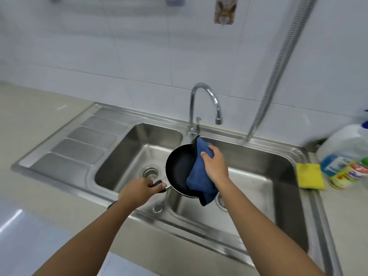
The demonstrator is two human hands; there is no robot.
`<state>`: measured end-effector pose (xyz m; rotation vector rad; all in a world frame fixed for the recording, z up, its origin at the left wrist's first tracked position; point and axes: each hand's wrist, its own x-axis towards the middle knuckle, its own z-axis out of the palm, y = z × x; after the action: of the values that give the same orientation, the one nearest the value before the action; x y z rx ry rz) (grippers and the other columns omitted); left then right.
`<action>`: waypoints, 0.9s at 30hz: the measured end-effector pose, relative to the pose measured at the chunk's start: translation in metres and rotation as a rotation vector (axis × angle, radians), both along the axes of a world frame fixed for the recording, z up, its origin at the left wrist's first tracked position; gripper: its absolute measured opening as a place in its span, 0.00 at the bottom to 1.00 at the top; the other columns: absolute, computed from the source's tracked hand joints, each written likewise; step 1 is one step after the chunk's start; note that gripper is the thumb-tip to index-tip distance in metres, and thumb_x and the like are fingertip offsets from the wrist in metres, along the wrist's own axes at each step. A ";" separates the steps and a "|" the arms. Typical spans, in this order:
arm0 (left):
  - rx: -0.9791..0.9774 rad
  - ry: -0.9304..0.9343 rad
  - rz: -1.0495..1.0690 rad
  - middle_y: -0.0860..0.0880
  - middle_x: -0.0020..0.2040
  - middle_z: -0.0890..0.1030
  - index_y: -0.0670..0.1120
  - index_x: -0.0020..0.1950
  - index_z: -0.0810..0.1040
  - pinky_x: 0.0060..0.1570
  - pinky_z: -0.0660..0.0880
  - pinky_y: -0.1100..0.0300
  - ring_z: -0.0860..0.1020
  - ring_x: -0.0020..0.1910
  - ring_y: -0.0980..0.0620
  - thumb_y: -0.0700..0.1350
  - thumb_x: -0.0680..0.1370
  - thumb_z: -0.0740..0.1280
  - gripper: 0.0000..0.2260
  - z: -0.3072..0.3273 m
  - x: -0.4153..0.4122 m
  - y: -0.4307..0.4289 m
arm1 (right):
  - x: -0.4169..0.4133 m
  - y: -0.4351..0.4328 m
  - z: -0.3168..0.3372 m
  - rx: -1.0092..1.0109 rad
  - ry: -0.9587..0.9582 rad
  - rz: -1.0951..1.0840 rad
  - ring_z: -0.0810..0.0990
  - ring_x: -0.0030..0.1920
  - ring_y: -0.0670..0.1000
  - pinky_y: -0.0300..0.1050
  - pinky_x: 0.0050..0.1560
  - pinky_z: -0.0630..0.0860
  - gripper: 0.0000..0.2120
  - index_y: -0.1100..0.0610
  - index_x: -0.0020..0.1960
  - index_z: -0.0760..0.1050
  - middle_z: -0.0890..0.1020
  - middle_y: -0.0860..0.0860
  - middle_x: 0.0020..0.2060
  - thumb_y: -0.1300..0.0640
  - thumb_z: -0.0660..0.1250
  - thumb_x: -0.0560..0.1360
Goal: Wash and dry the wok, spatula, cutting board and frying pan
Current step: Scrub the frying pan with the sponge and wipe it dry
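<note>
A black frying pan [178, 166] hangs tilted above the divider of a steel double sink [127, 148]. My left hand [137, 191] grips the pan's black handle at its near left end. A blue cloth [200, 176] is draped over the pan's right rim and down its inside. My right hand [214, 166] grips the cloth and presses it against the rim. The wok, the spatula and the cutting board are not in view.
A chrome tap [207, 100] arches over the sink's back edge, with no water running. A ribbed draining board [79, 140] lies to the left. A yellow sponge [309, 176] and detergent bottles [344, 160] stand at the right. A metal hose [278, 76] runs down the wall.
</note>
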<state>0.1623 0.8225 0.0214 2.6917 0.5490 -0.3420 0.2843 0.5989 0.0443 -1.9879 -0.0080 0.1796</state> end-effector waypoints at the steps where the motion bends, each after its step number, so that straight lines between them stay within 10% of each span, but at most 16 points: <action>1: -0.003 0.010 0.023 0.52 0.30 0.73 0.48 0.32 0.69 0.32 0.66 0.57 0.74 0.31 0.51 0.77 0.69 0.57 0.31 -0.001 -0.003 0.009 | 0.000 0.015 -0.004 -0.018 -0.009 -0.002 0.76 0.57 0.51 0.49 0.57 0.74 0.19 0.46 0.68 0.68 0.74 0.48 0.61 0.50 0.62 0.78; 19: 0.014 0.064 -0.165 0.50 0.31 0.72 0.45 0.36 0.73 0.31 0.64 0.57 0.70 0.29 0.53 0.76 0.69 0.59 0.32 -0.029 0.032 0.095 | 0.002 0.127 -0.081 -0.478 0.013 -0.010 0.73 0.63 0.60 0.53 0.56 0.74 0.29 0.55 0.72 0.60 0.66 0.56 0.69 0.48 0.67 0.76; 27: -0.035 0.120 -0.191 0.51 0.32 0.75 0.47 0.35 0.74 0.33 0.67 0.57 0.74 0.32 0.52 0.78 0.66 0.61 0.32 -0.030 0.051 0.110 | -0.004 0.119 -0.058 -0.513 0.138 0.602 0.73 0.65 0.57 0.53 0.67 0.67 0.23 0.38 0.65 0.72 0.75 0.48 0.67 0.58 0.60 0.74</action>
<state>0.2135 0.9327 -0.0085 2.7089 0.3156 -0.5621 0.2801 0.7182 -0.0135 -2.4273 -0.5204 0.7700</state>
